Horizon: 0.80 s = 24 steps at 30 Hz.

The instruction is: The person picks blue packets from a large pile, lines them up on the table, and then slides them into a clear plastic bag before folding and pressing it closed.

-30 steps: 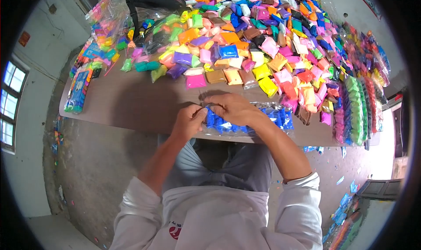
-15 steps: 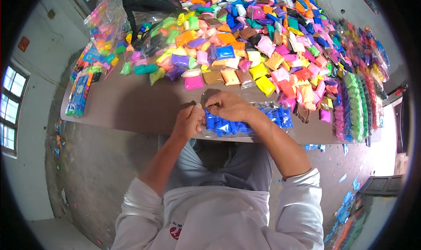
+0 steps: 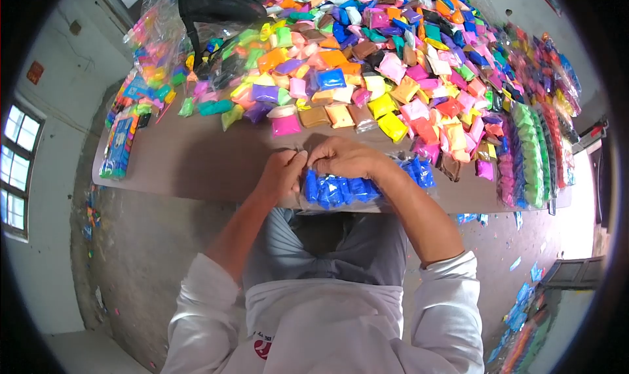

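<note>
A clear plastic bag (image 3: 357,190) filled with small blue packets lies on the table at its front edge, before my body. My left hand (image 3: 282,171) is closed at the bag's left end, thumb pressed against the fingers on the clear film. Just to its right, my right hand (image 3: 341,157) reaches over the bag with fingertips pinched on the same end. Both sets of fingertips are close together. My right hand and forearm cover part of the packets.
A large heap of colourful packets (image 3: 341,59) covers the table's far side. Long strips of green packets (image 3: 524,151) hang over the right edge. At left lies a blue bundle of packets (image 3: 118,144). A black bag (image 3: 216,3) rests on the heap.
My left hand has shifted slightly up and its fingertips have come nearer to those of my right hand. The bag of blue packets stays nearly in place.
</note>
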{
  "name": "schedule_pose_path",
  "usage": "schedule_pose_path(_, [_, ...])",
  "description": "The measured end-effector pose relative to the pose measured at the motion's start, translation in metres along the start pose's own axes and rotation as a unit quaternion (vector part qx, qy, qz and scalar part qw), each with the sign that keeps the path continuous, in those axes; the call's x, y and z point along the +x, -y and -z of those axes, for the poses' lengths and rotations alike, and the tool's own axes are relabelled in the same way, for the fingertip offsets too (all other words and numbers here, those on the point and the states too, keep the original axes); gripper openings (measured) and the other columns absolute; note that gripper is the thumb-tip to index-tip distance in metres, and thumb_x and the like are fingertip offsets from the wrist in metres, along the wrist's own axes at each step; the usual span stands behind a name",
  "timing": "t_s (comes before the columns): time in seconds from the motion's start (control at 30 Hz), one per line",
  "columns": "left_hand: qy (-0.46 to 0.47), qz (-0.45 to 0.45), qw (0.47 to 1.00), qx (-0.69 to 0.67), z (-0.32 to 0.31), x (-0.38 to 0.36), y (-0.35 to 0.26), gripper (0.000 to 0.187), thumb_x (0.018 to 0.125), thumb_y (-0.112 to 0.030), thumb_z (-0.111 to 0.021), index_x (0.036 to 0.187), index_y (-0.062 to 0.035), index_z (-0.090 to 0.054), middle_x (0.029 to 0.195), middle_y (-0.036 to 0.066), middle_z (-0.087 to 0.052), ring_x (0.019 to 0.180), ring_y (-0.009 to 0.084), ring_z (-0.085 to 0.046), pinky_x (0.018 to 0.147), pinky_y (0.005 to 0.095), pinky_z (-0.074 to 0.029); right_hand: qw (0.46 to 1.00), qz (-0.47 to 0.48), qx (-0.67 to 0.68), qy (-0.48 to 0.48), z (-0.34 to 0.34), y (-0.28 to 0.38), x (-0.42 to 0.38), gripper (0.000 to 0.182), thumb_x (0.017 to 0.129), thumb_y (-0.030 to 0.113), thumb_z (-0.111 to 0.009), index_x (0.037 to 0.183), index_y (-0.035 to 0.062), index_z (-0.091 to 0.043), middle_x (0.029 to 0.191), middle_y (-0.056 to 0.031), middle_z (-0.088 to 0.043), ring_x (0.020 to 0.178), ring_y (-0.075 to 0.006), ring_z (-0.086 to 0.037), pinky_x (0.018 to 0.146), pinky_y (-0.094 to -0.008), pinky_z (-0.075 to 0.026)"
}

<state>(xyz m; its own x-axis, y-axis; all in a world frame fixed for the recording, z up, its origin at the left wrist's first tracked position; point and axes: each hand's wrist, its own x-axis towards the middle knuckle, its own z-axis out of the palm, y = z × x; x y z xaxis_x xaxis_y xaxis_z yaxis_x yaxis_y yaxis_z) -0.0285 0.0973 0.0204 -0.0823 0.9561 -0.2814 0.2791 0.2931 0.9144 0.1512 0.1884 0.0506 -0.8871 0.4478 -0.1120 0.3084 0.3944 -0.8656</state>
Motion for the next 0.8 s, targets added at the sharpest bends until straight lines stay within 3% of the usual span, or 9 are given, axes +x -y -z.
schedule_pose_path(0.17, [-0.052, -0.036, 0.997, 0.053, -0.005, -0.001, -0.006, 0.044, 0.1, -0.037, -0.051, 0.074, -0.0021, -0.059, 0.056, 0.001, -0.053, 0.043, 0.0088, -0.051, 0.039, 0.0258, -0.039, 0.998, -0.059, 0.016, 0.016, -0.001, 0.0, 0.004, 0.021, 0.09, 0.012, -0.058, 0.102, -0.0007, -0.068, 0.086, -0.0074, -0.068, 0.083, -0.0155, -0.063, 0.078, -0.0313, -0.05])
schedule_pose_path(0.3, [-0.08, -0.009, 0.995, 0.053, 0.008, 0.0, -0.005, 0.047, 0.099, -0.041, -0.052, 0.074, -0.0026, -0.059, 0.058, 0.001, -0.054, 0.043, 0.0091, -0.05, 0.039, 0.0263, -0.038, 0.997, -0.052, 0.046, 0.017, -0.001, 0.0, 0.003, 0.021, 0.09, 0.013, -0.058, 0.103, -0.0008, -0.068, 0.087, -0.0071, -0.069, 0.084, -0.0152, -0.063, 0.079, -0.0311, -0.05])
schedule_pose_path(0.37, [-0.08, 0.039, 0.994, 0.067, 0.021, 0.003, -0.001, 0.055, 0.096, -0.046, -0.053, 0.069, 0.0008, -0.061, 0.055, 0.007, -0.054, 0.048, 0.0156, -0.055, 0.051, 0.0355, -0.046, 0.997, -0.058, 0.056, 0.02, 0.0, 0.0, 0.003, 0.021, 0.089, 0.012, -0.06, 0.104, -0.0003, -0.069, 0.088, -0.0068, -0.069, 0.084, -0.015, -0.063, 0.08, -0.0309, -0.05])
schedule_pose_path(0.5, [-0.089, 0.028, 0.977, 0.193, 0.018, 0.018, 0.009, 0.053, 0.095, -0.044, -0.052, 0.069, 0.0012, -0.062, 0.059, 0.015, -0.058, 0.055, 0.0261, -0.062, 0.058, 0.0432, -0.049, 0.999, -0.02, 0.026, 0.019, 0.001, 0.0, 0.005, 0.022, 0.088, 0.013, -0.063, 0.105, 0.0003, -0.069, 0.09, -0.0068, -0.07, 0.085, -0.0149, -0.064, 0.08, -0.0307, -0.05])
schedule_pose_path(0.57, [-0.124, -0.177, 0.907, 0.361, 0.011, 0.028, 0.018, 0.051, 0.097, -0.041, -0.05, 0.07, 0.0017, -0.061, 0.066, 0.021, -0.061, 0.061, 0.0374, -0.062, 0.059, 0.0473, -0.047, 0.999, -0.035, 0.032, 0.024, 0.001, 0.0, 0.006, 0.022, 0.087, 0.013, -0.064, 0.104, 0.0006, -0.07, 0.092, -0.0067, -0.071, 0.086, -0.0147, -0.064, 0.081, -0.0304, -0.05])
schedule_pose_path(0.6, [-0.123, -0.177, 0.907, 0.361, 0.008, 0.029, 0.015, 0.051, 0.097, -0.041, -0.05, 0.07, 0.0017, -0.061, 0.066, 0.021, -0.061, 0.061, 0.0374, -0.062, 0.059, 0.0473, -0.047, 0.999, -0.035, 0.034, 0.024, 0.001, 0.0, 0.005, 0.022, 0.087, 0.013, -0.064, 0.104, 0.0006, -0.07, 0.092, -0.0067, -0.071, 0.086, -0.0147, -0.064, 0.081, -0.0304, -0.05])
schedule_pose_path(0.67, [-0.124, -0.145, 0.92, 0.342, 0.004, 0.031, 0.01, 0.041, 0.093, -0.035, -0.051, 0.078, 0.0, -0.066, 0.083, 0.026, -0.065, 0.081, 0.0434, -0.063, 0.073, 0.0511, -0.05, 0.998, -0.032, 0.038, 0.024, 0.002, 0.001, 0.002, 0.023, 0.087, 0.013, -0.064, 0.105, 0.0007, -0.07, 0.096, -0.0087, -0.071, 0.09, -0.0162, -0.065, 0.084, -0.031, -0.05])
schedule_pose_path(0.8, [-0.149, -0.131, 0.928, 0.315, -0.002, 0.029, 0.003, 0.038, 0.094, -0.033, -0.05, 0.081, -0.001, -0.066, 0.084, 0.024, -0.066, 0.081, 0.0416, -0.064, 0.072, 0.0494, -0.05, 1.0, -0.022, 0.013, 0.014, 0.004, 0.001, 0.0, 0.024, 0.087, 0.012, -0.062, 0.106, 0.0, -0.07, 0.099, -0.0107, -0.071, 0.094, -0.0186, -0.065, 0.087, -0.032, -0.05])
